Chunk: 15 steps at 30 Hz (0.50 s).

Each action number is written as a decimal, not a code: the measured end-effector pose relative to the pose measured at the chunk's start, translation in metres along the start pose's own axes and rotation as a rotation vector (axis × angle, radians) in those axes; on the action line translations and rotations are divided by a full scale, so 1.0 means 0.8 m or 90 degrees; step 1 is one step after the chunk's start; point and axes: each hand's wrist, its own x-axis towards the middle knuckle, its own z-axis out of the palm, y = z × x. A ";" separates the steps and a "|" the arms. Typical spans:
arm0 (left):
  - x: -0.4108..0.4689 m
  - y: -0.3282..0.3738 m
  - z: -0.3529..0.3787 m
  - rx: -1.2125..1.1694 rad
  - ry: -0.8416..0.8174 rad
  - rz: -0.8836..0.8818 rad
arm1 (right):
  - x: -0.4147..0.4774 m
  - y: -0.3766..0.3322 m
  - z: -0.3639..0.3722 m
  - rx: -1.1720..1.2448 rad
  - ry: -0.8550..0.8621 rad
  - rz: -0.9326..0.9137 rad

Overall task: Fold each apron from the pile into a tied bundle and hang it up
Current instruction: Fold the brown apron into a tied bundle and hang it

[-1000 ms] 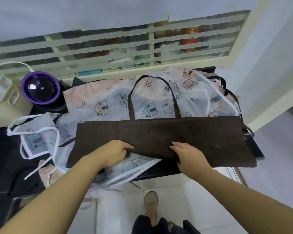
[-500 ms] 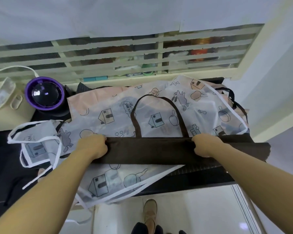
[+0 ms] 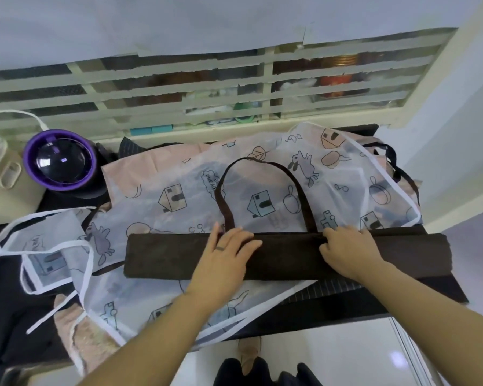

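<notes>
Both hands lie palm-down on a brown apron that is folded into a long, narrow band: the left hand rests flat with fingers spread near the middle of the band, and the right hand sits just to its right, fingers curled and pressing at the band's far edge; neither hand is closed around the fabric. A ring shows on one finger of the left hand. From the far edge of the band, between and beside the two hands, the brown neck strap rises in an arch and lies flat on the cloth beyond. Beneath the band is a pile of aprons on a dark table, the topmost a translucent white apron printed with houses and animals and trimmed in white tape. A purple-rimmed round appliance stands at the far left, well apart from the hands. A slatted window grille runs along the back.
</notes>
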 end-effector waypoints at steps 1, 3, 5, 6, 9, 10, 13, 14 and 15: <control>0.004 0.016 0.010 -0.007 -0.030 0.040 | 0.001 0.002 0.000 0.014 0.000 -0.006; 0.016 0.036 0.027 0.010 -0.078 0.049 | 0.005 0.007 0.000 0.035 -0.002 -0.021; 0.027 0.042 0.035 0.012 -0.138 0.020 | 0.009 0.015 0.003 0.041 0.008 -0.039; 0.030 0.041 0.037 0.010 -0.151 0.010 | 0.010 0.019 0.006 0.040 0.020 -0.052; 0.037 0.037 0.049 0.001 -0.149 0.019 | 0.010 0.038 0.016 0.024 0.091 -0.086; 0.038 0.035 0.051 0.002 -0.140 0.025 | 0.011 0.044 0.019 0.020 0.123 -0.093; 0.047 0.034 0.062 -0.012 -0.057 0.035 | 0.013 0.067 0.031 0.045 0.224 -0.103; 0.052 0.035 0.064 -0.033 -0.022 0.026 | 0.014 0.075 0.035 0.067 0.245 -0.097; 0.055 0.035 0.064 -0.054 0.007 0.009 | 0.016 0.081 0.037 0.089 0.259 -0.092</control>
